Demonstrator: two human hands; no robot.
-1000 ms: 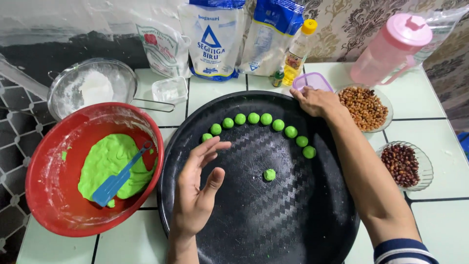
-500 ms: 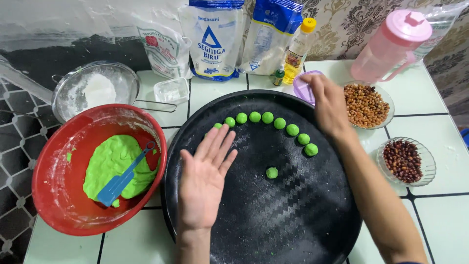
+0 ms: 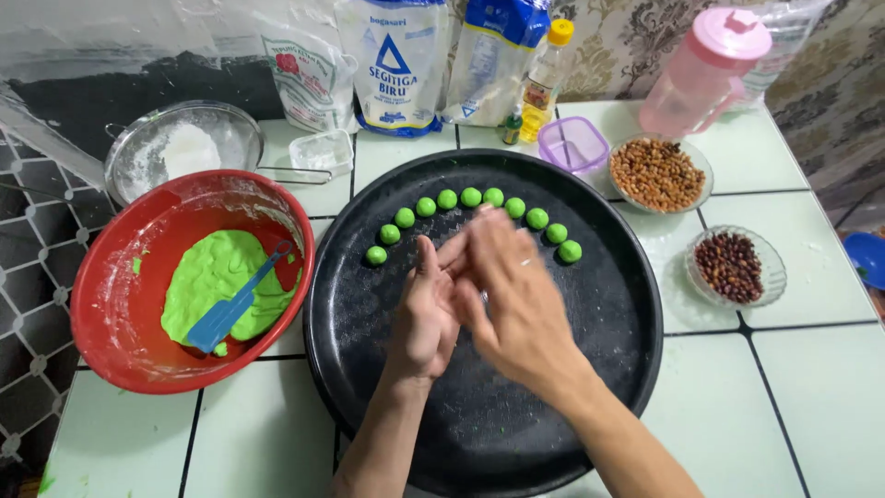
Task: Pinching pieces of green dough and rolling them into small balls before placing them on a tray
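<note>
Far left on the bench [image 3: 811, 387], your red bowl [image 3: 120, 314] holds a flat slab of green dough [image 3: 217, 277] with a blue spatula [image 3: 232, 307] lying on it, handle slanting up toward the bowl's right rim, and behind it sits a metal sieve [image 3: 152, 148] dusted with white flour. Now the big black round tray [image 3: 599, 369], and here are your hands: your left hand [image 3: 426, 314] stands on edge, fingers straight and pointing away from you, palm facing right. Your right hand [image 3: 512, 295] lies pressed against it from the right, palm to palm, blurred. Whether a piece of dough sits between the palms, I cannot tell, as the hands hide it. What matters is what lies just beyond your fingertips: an arc of nine small green balls [image 3: 470, 197] curving from lower left, up over the top, down to lower right. The pressed hands sit inside that arc, below its middle, near the balls but not touching them. Your right hand is nearer the arc's right end [image 3: 570, 251], your left nearer its left end [image 3: 376, 255]. Further right, off the tray, a glass dish of tan nuts [image 3: 656, 173], a smaller dish of dark red nuts [image 3: 730, 266], and a pink jug [image 3: 705, 69] at the back.
</note>
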